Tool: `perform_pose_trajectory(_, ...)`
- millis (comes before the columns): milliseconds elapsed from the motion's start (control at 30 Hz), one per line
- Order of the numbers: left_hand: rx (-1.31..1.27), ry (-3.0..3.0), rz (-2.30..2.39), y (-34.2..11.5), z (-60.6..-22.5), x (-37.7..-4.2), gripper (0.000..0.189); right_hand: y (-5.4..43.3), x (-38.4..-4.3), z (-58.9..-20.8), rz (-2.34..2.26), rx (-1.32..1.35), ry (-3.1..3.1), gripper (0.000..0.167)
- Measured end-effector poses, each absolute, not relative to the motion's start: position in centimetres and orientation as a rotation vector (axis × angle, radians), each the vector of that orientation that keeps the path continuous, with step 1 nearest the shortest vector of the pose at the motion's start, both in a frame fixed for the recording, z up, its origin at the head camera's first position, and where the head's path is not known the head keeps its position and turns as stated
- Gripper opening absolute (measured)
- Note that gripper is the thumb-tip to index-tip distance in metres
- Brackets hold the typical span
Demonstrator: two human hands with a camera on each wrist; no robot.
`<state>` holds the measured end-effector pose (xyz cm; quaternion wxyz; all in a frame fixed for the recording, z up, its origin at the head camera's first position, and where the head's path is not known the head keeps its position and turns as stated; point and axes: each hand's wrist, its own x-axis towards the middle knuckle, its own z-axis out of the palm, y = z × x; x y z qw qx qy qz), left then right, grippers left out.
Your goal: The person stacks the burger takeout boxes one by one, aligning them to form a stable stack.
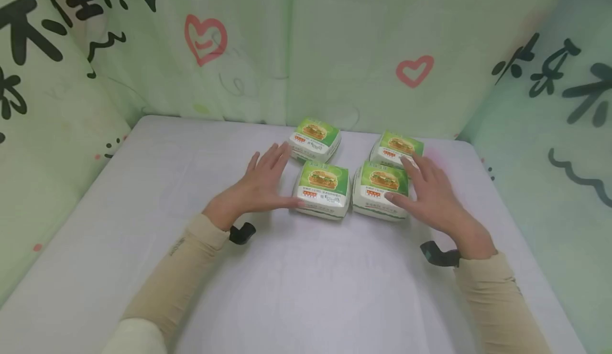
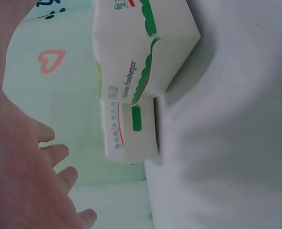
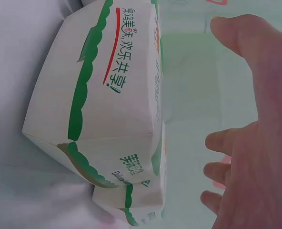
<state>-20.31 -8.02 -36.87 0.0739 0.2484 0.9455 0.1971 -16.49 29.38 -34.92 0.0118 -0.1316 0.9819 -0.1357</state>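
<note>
- Sleeves of beige fabric (image 1: 188, 263) reached over a white table (image 1: 306, 295).
- Left hand (image 1: 260, 186), spread and grasping nothing, hung beside the front-left square white-and-green card burger box (image 1: 322, 190); whether its thumb touched, I could not tell.
- Right hand (image 1: 439, 200), likewise released, fingers apart, hovered over the front-right matching box (image 1: 381, 190).
- Both front boxes stood side by side on the table.
- Just behind stood the back-left box (image 1: 315, 138) and back-right box (image 1: 394, 148), set wider apart.
- Pale green cloth backdrop (image 1: 330, 40) with red hearts hung beyond.
</note>
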Motion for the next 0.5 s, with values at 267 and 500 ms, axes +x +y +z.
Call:
perform_pose_trajectory(267, 0.753, 2.757, 0.701, -7.0, -37.8, -20.7, 0.125, 29.1, -16.9, -35.6, -0.443, -0.380, 2.993, 0.096)
perform_pose_trajectory(500, 0.755, 2.693, 0.836, -6.1, -38.7, -21.4, 0.128, 29.1, -17.2, -36.0, -0.486, -0.416, 2.982, 0.093)
